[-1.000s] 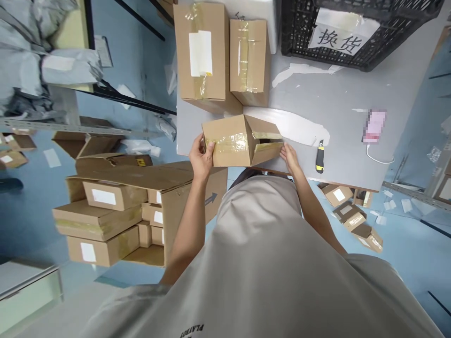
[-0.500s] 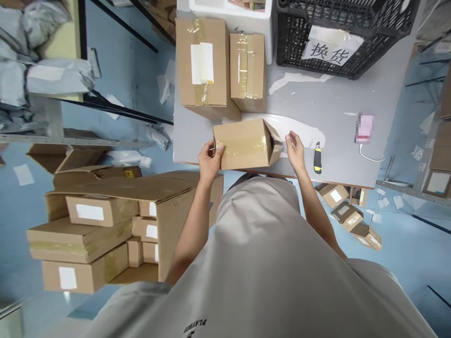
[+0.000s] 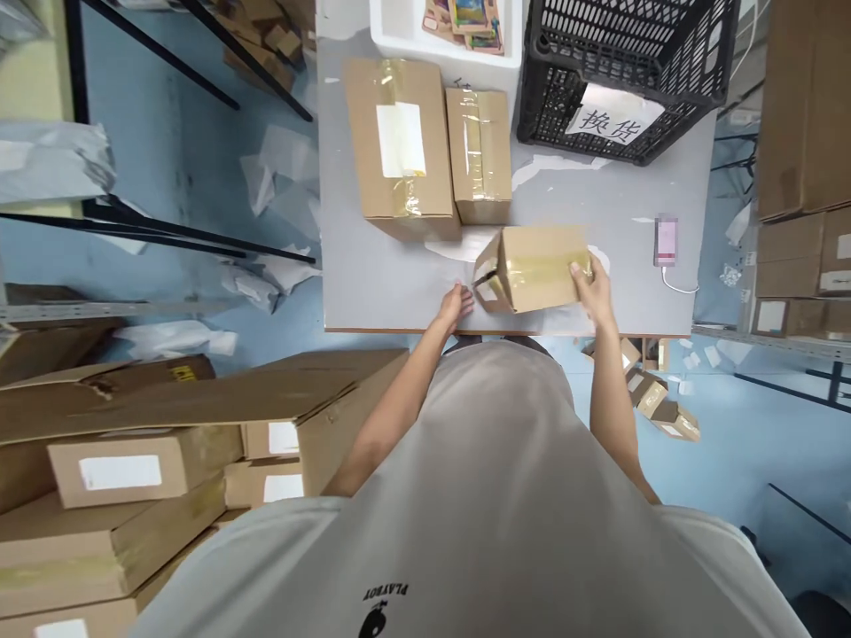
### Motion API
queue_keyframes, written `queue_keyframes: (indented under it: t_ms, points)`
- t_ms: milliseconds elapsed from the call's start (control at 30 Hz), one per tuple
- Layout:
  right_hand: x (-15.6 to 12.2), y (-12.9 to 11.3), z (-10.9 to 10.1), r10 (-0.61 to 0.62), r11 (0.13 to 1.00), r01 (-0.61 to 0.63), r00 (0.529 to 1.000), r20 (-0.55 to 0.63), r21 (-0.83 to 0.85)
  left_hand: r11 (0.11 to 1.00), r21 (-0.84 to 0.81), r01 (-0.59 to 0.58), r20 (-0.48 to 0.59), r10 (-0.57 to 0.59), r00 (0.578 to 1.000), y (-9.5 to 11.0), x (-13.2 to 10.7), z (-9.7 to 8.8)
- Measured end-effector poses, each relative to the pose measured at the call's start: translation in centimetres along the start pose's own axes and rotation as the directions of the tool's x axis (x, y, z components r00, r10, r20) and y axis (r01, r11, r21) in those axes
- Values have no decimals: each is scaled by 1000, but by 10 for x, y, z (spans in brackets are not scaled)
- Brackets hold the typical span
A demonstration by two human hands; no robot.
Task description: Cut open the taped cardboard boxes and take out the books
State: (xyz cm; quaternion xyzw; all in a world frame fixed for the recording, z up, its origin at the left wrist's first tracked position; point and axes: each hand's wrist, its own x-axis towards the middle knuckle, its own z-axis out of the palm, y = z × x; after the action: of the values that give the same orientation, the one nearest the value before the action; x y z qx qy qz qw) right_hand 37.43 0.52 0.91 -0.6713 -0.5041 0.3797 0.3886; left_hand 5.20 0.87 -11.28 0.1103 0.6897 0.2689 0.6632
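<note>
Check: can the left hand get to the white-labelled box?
Probably yes. The left hand rests open at the edge of the table, and only bare table lies between it and the white-labelled box; the small box in the right hand sits aside.

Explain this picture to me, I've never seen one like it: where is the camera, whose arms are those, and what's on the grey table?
No machine here: a person works with two bare hands. The picture comes from a camera worn on that person's head, looking forward and down, so the grey shirt fills the bottom and the arms reach away from you. The right hand has its grip on a small cardboard box, taped, with loose flaps at its left end. The left hand lies open on the grey table beside those flaps, holding nothing I can see. Further back stand a larger taped box, a smaller taped box, a black crate with a paper label, a white tray of colourful cards and a pink phone on a cable.
</note>
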Motion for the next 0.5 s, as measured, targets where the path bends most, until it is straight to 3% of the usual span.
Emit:
queue_keyframes:
  t_ms: [133, 233, 333, 500]
  points:
    - [-2, 1, -31, 113, 986, -111, 994, -1, 126, 997, -77, -28, 250, 47, 967, 10, -5, 18]
    - [-15, 0, -31, 151, 969, -144, 988, -22, 201, 987, -126, -97, 238, 125, 963, 24, -15, 20]
    - [-31, 2, -12, 196, 952, -180, 980, -38, 248, 957, -86, -277, 94, 285, 954, 41, -24, -5]
    - [-41, 25, 51, 328, 879, -316, 944, 29, 356, 841, -4, -541, -10, 541, 841, 73, -36, -72]
